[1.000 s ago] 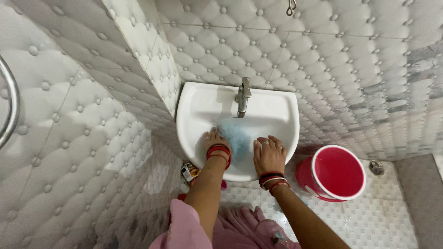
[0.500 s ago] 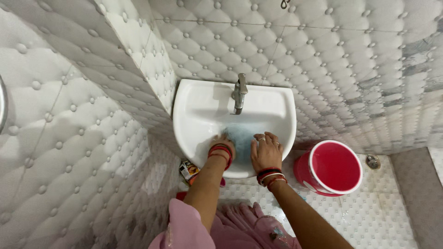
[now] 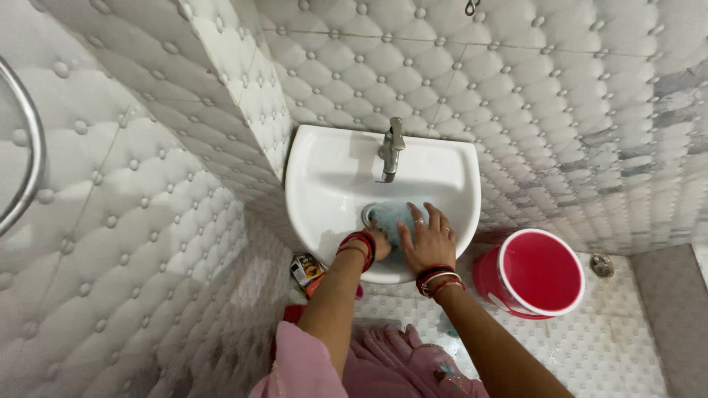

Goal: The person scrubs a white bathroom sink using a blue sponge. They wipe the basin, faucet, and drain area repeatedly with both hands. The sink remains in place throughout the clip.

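A light blue cloth [image 3: 389,214] lies in the bowl of a white wall-mounted sink [image 3: 317,184], just below the metal tap [image 3: 390,151]. My right hand [image 3: 429,237] lies flat on the cloth with its fingers spread, pressing on its right side. My left hand [image 3: 378,240] is curled at the cloth's near-left edge and gripping it, partly tucked against my right hand. Both wrists carry red bangles.
A red bucket [image 3: 536,274] stands on the tiled floor to the right of the sink. A small printed packet [image 3: 304,270] lies on the floor under the sink's left side. Padded-pattern white tile walls close in at left and behind. A floor drain [image 3: 602,266] sits at the right.
Both hands and the cloth have moved from the near rim toward the middle of the bowl. My right hand has slid onto the cloth and my left has closed in beside it.
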